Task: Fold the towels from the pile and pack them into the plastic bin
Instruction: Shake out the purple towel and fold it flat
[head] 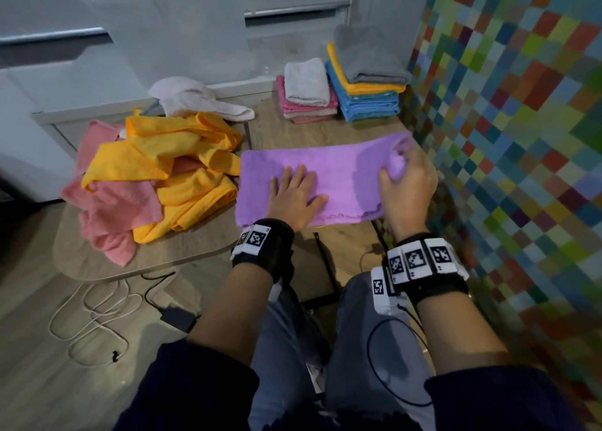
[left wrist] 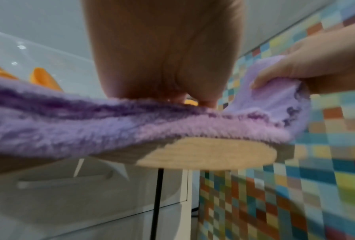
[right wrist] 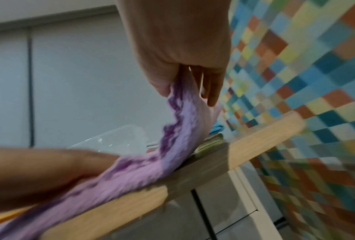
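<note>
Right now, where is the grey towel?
In the head view the grey towel lies folded on top of the orange and blue stack at the table's far right, beside the mosaic wall, right of the white towel.

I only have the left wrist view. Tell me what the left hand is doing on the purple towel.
Observer: The left hand lies flat, fingers spread, pressing the middle of the purple towel onto the table.
Operator: Give me the right hand's grip.
Observer: The right hand pinches the towel's right end, lifted off the table.
Operator: Report what's folded already.
Observer: Two folded stacks sit at the table's far edge.
Operator: And the pile.
Observer: Unfolded orange and pink towels are heaped on the side table to the left.
</note>
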Demonstrator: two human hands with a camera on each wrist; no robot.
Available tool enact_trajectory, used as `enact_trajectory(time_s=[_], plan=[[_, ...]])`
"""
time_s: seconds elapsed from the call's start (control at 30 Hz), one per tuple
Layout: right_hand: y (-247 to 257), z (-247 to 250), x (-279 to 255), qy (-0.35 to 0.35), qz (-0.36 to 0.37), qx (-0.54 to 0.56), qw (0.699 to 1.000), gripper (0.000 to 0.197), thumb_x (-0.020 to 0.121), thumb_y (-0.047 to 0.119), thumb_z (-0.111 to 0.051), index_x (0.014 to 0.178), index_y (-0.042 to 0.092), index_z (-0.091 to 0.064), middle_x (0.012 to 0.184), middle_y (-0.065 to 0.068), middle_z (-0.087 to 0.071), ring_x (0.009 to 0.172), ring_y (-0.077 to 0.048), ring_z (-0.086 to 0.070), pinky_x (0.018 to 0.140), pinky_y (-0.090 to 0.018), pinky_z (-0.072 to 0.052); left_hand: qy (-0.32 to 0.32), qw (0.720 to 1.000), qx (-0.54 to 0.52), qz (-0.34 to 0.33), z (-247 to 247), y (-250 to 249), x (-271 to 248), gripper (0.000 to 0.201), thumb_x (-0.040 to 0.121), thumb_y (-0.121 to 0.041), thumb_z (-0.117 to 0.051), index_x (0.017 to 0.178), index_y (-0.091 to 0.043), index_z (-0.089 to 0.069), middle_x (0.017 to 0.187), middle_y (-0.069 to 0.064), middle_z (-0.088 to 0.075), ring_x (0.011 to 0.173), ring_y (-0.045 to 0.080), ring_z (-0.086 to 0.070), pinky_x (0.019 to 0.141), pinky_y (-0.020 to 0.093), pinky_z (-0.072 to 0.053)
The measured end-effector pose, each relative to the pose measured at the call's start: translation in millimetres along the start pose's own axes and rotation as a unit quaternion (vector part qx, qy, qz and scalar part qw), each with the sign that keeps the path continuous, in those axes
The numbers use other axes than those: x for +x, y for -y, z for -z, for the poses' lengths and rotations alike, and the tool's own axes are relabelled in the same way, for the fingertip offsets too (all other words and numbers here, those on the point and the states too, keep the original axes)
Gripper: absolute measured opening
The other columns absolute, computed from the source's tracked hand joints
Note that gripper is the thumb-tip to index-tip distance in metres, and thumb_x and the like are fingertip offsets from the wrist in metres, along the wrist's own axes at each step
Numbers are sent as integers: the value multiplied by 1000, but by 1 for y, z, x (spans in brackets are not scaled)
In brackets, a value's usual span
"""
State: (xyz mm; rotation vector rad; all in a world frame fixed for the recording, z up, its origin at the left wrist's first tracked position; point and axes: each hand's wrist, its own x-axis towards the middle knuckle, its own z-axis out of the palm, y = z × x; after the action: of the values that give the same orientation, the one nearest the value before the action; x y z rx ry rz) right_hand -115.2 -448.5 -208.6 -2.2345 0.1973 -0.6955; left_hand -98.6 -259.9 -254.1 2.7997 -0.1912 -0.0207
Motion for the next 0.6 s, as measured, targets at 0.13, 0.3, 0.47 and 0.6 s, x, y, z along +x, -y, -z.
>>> enact_trajectory(time_s=[0.13,0.3,0.47,0.6], plan=[[26,-29,-22,96,111,113,983,36,84,3,-62,119,3,-51,98,-8,-59,81,-14,-54,67,-16,-41,-189,962,-196,24,12,-2,9,35,97,-25,-37,114,-8,-63,119,13,-63,112,30,-54,97,39,-40],[33,-52,-47,196,224,72,952,43,77,-6,-62,119,-4,-51,98,-10,-57,88,-12,-46,86,-29,-43,-76,796,-586,131,27,1,31,80,77,-70,-47,126,-7,-50,123,6,-58,110,16,-56,89,29,-47],[34,-57,-50,272,253,28,928,12,84,6,-56,95,3,-53,95,-13,-60,89,-26,-55,85,-32,-39,-121,838,-523,96,25,6,52,26,82,-18,-71,96,-7,-51,84,7,-55,77,18,-53,60,19,-47],[45,-47,-27,208,155,147,954,18,92,9,-44,101,7,-60,105,-11,-66,94,-21,-60,84,-26,-44,-72,892,-435,104,15,19,63,20,92,-21,-56,80,-5,-56,72,14,-55,74,21,-50,71,34,-40]])
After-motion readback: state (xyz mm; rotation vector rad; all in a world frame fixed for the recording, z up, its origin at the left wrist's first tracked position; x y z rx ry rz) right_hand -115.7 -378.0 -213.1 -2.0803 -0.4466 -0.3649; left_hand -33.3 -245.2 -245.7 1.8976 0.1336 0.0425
